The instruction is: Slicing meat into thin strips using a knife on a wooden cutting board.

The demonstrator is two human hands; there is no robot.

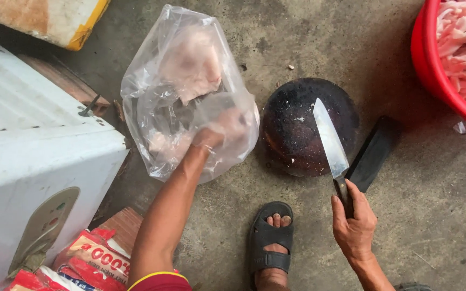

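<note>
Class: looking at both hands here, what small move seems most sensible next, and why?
Probably draw the left hand out of the clear plastic bag with a pale meat piece: the round chopping block lies bare, and the right hand holds the knife ready.

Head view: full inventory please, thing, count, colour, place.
Plastic bag: 1, clear, holds pale meat, centre-left on floor.
Chopping block: 1, dark, round, centre.
Knife: 1, steel blade, over the block.
Dark flat object: 1, black, right of block.
Tub: 1, red, pale meat strips, top right.
White cabinet: 1, left.
Printed sacks: red-white, bottom left.
Sandalled foot: 1, black sandal, bottom centre.
Left hand: inside the bag.
Right hand: grips knife handle.
</note>
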